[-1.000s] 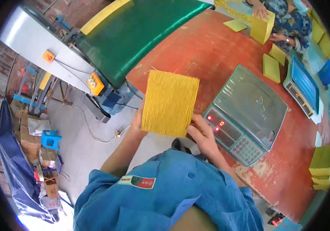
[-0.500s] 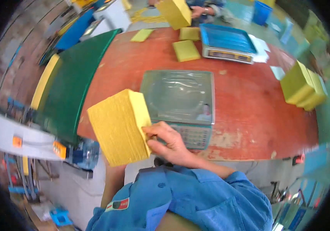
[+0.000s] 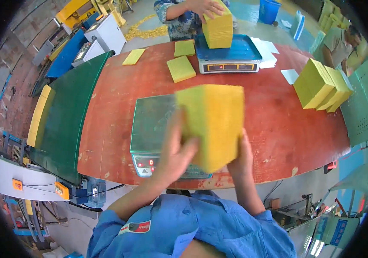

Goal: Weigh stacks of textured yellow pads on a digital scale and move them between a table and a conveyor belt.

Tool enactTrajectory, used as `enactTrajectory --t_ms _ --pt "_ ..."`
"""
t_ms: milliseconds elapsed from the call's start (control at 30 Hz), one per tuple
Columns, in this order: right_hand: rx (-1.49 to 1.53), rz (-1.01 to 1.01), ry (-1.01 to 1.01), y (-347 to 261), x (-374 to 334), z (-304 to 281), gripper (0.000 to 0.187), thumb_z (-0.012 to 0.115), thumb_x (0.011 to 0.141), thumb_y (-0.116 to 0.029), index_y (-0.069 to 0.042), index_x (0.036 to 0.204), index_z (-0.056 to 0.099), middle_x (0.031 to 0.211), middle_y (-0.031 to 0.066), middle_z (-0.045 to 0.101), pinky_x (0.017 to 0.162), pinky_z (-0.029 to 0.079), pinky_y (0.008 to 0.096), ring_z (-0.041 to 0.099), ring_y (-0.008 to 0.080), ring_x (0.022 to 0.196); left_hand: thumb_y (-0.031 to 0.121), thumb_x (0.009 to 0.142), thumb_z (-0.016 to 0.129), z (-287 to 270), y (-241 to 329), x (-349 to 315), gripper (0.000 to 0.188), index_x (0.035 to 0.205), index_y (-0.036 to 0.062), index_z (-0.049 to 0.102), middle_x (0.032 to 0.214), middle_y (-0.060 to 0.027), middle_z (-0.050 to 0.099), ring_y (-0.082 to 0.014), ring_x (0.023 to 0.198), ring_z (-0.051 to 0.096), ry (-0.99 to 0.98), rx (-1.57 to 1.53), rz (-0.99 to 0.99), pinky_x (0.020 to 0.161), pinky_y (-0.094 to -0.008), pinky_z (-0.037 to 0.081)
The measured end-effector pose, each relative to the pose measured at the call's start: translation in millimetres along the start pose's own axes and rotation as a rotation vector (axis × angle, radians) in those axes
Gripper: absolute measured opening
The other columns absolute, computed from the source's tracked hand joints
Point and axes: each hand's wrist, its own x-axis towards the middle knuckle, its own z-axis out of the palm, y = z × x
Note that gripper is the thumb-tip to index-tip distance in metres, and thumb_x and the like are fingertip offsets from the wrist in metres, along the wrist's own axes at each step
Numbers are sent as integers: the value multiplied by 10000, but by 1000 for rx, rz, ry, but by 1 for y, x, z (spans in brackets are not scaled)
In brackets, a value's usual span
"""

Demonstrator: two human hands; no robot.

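Note:
A thick stack of yellow sheets (image 3: 223, 124) is held up between my two hands above the red table, tilted and slightly smeared by motion. My left hand (image 3: 177, 150) presses its left face, fingers against the side. At its lower right edge my right hand (image 3: 242, 157) grips it, with part of the fingers hidden behind the stack. Behind and left of the stack is a weighing scale (image 3: 149, 116) with a flat greenish-clear top and a lit red display. The stack covers the scale's right part and does not appear to rest on it.
Across the red table (image 3: 274, 133), a co-worker's hand (image 3: 207, 8) rests on another yellow stack (image 3: 218, 32) on a blue-tray scale (image 3: 244, 49). Flat yellow bundles (image 3: 181, 69) lie nearby. Yellow stacks (image 3: 315, 84) stand at right. A green conveyor belt (image 3: 70, 116) runs along the left.
The yellow stack has moved right and turned, from left of the near scale to in front of its right part. The co-worker's stack now sits on the far scale's blue tray.

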Motion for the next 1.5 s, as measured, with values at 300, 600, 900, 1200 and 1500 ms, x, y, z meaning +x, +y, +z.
enactTrajectory --t_ms 300,600,900,1200,1500 --pt "189 196 201 -18 32 -112 476 425 1024 -404 -75 1354 521 1317 133 589 996 459 410 569 254 1188 211 821 738 91 -15 28 741 1435 -23 396 1535 -310 208 -476 1394 280 -186 488 232 1134 -496 294" --pt "-485 188 300 -23 39 -157 390 518 976 -266 1 1250 589 1176 128 654 781 562 364 661 225 1021 334 806 721 132 -55 31 691 1322 -68 497 1400 -317 431 -458 1319 408 -365 779 439 1114 -481 344" --pt "-1174 -606 347 -47 -17 -112 197 542 945 -1 30 1109 646 1035 94 653 836 506 298 617 172 966 172 816 572 113 -68 14 430 1147 -101 588 1280 -283 523 -428 1240 489 -278 629 555 1065 -497 398" --pt "-773 -328 -244 43 -16 54 145 469 881 48 -4 865 603 771 83 611 686 451 277 542 156 694 165 842 704 -73 -82 -90 366 1171 31 616 1156 -155 637 -313 1054 624 99 515 316 860 -399 523" --pt "-507 348 -972 131 52 100 175 523 916 65 14 1009 662 843 81 652 723 509 254 621 138 773 145 855 651 -205 -82 -210 231 1051 26 679 914 -159 669 -375 863 653 1074 1108 -470 749 -442 529"
